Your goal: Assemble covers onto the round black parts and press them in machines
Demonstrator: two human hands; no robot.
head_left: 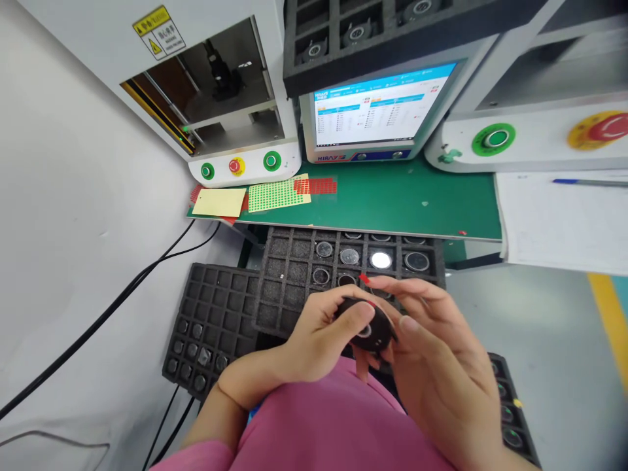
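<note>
My left hand [316, 333] is closed around a black round watch case [380, 337], its thumb pressed on the face turned up to me. A small bit of red shows at the case's upper edge, beside that thumb. My right hand [439, 353] is at the case's right side, with the thumb close to the rim. On its stretched index fingertip sits a small red sticker [364, 279]. The lower fingers of both hands are partly hidden under the case. Right behind the hands lies a black foam tray [282, 297] holding several round watch cases.
A second foam tray [223, 294] lies left, another [513, 409] right. On the green bench [392, 203] are green sticker sheets [277, 195] and red sticker sheets [321, 186]. Behind stand a monitor [383, 111], a press machine [240, 85] and a raised tray [392, 52]. Cables run left.
</note>
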